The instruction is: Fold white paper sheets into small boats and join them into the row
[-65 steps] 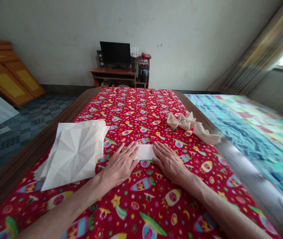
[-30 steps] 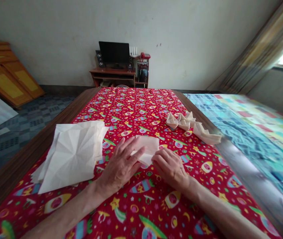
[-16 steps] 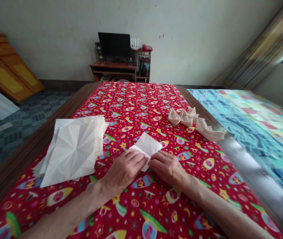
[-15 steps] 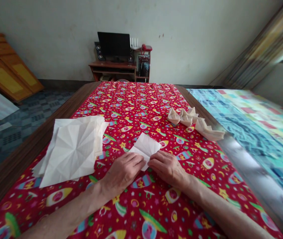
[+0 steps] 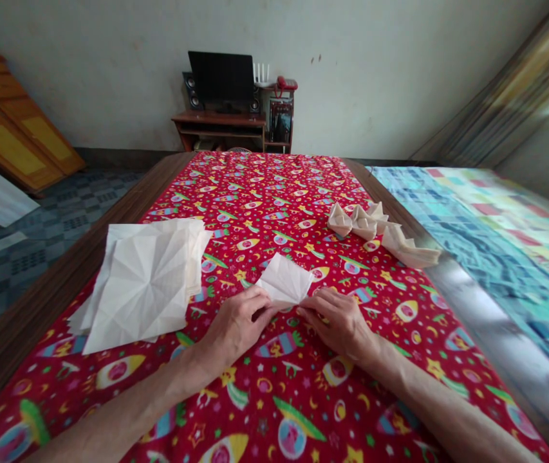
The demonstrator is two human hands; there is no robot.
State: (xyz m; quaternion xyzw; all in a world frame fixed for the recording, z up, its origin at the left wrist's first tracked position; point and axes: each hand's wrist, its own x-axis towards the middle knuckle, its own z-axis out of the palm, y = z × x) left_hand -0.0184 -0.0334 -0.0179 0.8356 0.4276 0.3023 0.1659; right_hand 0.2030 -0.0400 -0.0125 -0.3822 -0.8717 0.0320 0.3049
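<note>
A small white folded paper [image 5: 284,279] lies on the red patterned cloth between my hands, with crease lines across its face. My left hand [image 5: 245,316] pinches its near left edge between thumb and fingers. At the near right edge, my right hand [image 5: 336,320] closes its fingers on the paper. The near corner seen before is now folded or hidden at the fingertips; which, I cannot tell. To the left rests a stack of creased white paper sheets [image 5: 146,280], the top one showing folds that radiate from its middle.
Several folded cream paper pieces [image 5: 363,222] stand at the right, with a nested stack of folded paper [image 5: 409,247] by the table edge. The red cloth [image 5: 274,399] covers the wooden table. A bed [image 5: 472,225] adjoins on the right; a monitor [image 5: 222,78] stands beyond.
My hands have spread slightly apart along the paper's near edge. Its near corner, pointing toward me before, no longer shows. The whole view has shifted a little.
</note>
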